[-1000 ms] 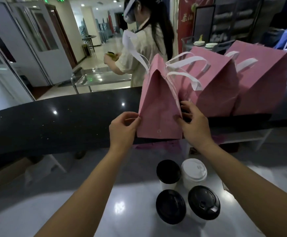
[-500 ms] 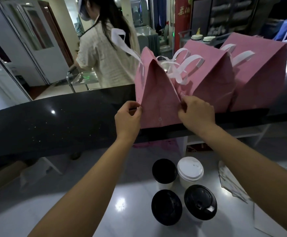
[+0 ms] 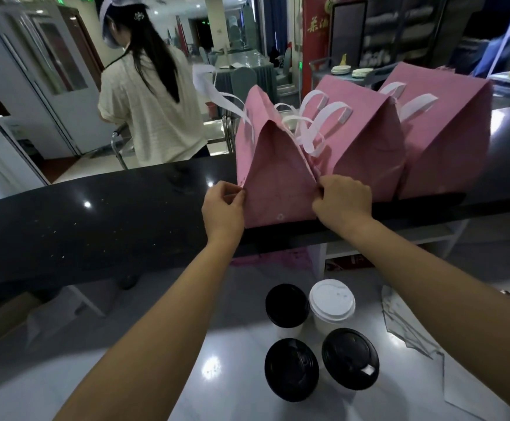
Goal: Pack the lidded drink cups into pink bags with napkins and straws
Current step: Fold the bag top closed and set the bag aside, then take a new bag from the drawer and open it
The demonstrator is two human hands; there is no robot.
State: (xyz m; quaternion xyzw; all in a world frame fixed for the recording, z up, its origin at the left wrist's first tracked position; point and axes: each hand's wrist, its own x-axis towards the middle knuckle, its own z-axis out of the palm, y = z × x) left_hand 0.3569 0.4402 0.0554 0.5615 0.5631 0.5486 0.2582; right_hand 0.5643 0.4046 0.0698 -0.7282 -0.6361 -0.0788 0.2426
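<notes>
Your left hand (image 3: 223,205) and right hand (image 3: 343,197) each have the nearest pink bag (image 3: 278,177) by a lower side edge. The left fingers (image 3: 236,196) pinch the left crease, and the right fingers are curled onto the right crease. The bag stands on the raised dark tabletop (image 3: 95,226), its folded side panel facing you and its top drawn narrow under the white handles (image 3: 308,129). The step in hand looks like spreading the bag open, so draw the two creases apart evenly and let the panel pop flat rather than tearing it at one corner. Press the base square onto the tabletop so it stands by itself before you let go. Mind the second pink bag (image 3: 366,141) just beside your right hand, with the third pink bag (image 3: 448,132) beyond it, as a sideways tug could tip them. The four lidded cups (image 3: 332,302) wait close together on the pale lower tabletop (image 3: 211,390), well below the bag, three with black lids and one with white. I cannot tell whether the clear wrappers (image 3: 411,329) at the right hold straws or napkins.
</notes>
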